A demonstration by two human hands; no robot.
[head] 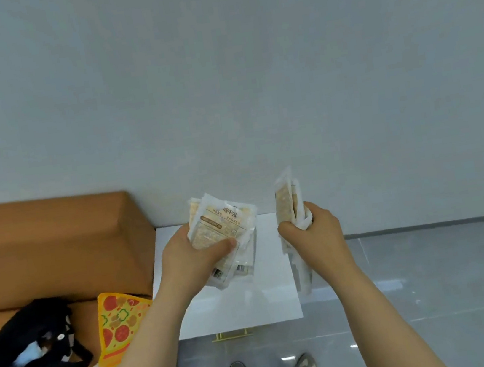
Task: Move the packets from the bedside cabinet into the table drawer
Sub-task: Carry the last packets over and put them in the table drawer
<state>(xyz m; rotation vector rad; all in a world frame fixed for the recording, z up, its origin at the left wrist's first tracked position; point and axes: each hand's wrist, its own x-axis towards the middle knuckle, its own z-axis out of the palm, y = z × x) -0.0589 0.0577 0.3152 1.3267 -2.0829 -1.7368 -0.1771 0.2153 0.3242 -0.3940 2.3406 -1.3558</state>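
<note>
**Packets (226,232) in both hands over the bedside cabinet (245,307)**

Several of them lie fanned in the left hand (188,253), with the thumb pressed on top and the fingers curled underneath. The right hand (312,229) is closed around a second bunch (287,208) at its middle, held upright and edge-on, with the lower ends hanging down. They look light, thin and soft, with a smooth plastic skin, so I judge that loose ones can slide out of the fan. A firm pinch across the middle of each stack seems safest. Both bunches are above the white cabinet top and do not touch it. A headboard (50,241) stands just left of the cabinet, with a pizza cushion (120,321) near it. On the right the floor (450,278) gives open room for turning. The table drawer is not in view.
</note>
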